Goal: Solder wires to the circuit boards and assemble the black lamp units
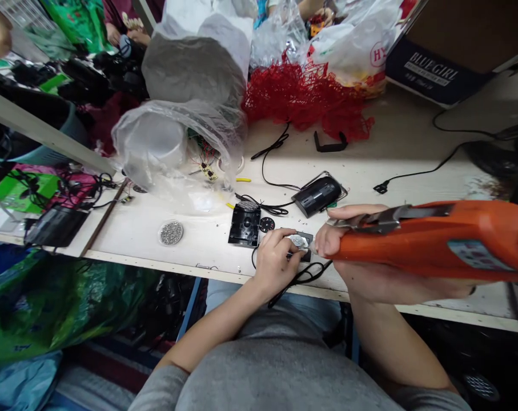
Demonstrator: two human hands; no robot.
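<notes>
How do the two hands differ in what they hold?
The left hand pinches a small silvery part on the table; the right hand grips a big orange tool. The left hand's fingers curl downward; the right hand lays one finger straight along the tool. Both meet at that part.

The person wears a grey top (280,365) with short sleeves; forearms are bare. Below it shows what seems to be light blue trousers (224,291). Left grip (276,260) and right grip (370,281) are bare.
</notes>
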